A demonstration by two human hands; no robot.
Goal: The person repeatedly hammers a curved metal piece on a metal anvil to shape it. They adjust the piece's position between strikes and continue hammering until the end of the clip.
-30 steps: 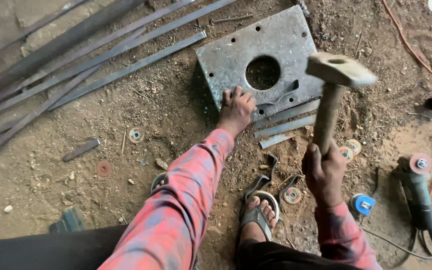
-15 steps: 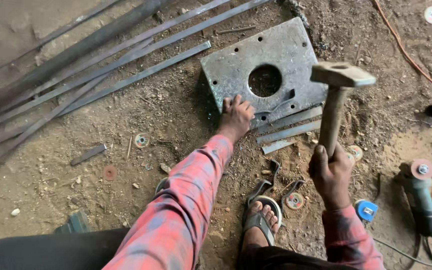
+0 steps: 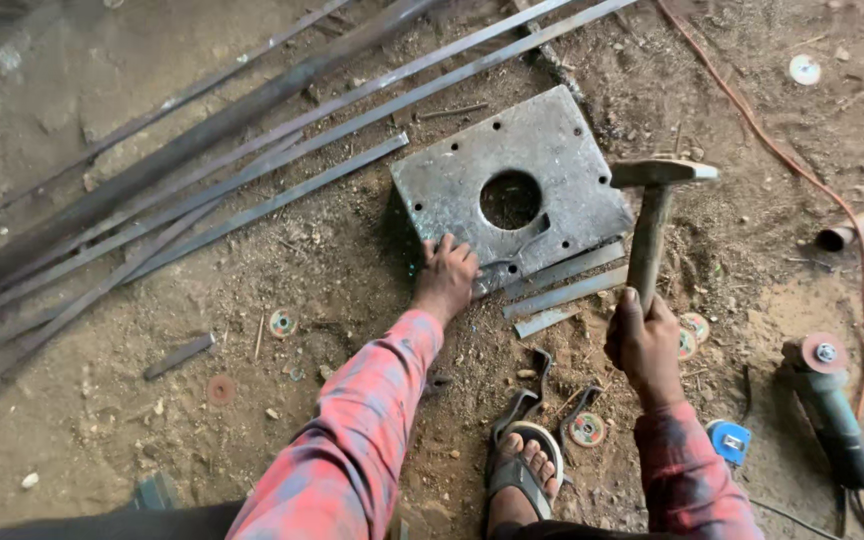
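My left hand (image 3: 444, 277) presses on the near edge of a thick grey steel plate (image 3: 552, 140) with a round hole, which lies on the dirt floor. A curved metal piece (image 3: 517, 252) rests on the plate just right of that hand. My right hand (image 3: 642, 345) grips the wooden handle of a hammer (image 3: 654, 205), its steel head lowered beside the plate's right edge. Short flat steel strips (image 3: 562, 283) lie on the ground between my two hands.
Long steel bars and flats (image 3: 202, 170) lie across the upper left. An angle grinder (image 3: 832, 405) and orange cable (image 3: 782, 150) are at the right. Used cutting discs (image 3: 282, 323) dot the dirt. My sandalled foot (image 3: 522, 475) is at the bottom.
The hammer head has come down from its raised position toward the plate's right edge. My left hand has stayed on the plate's near edge. The camera view has shifted slightly.
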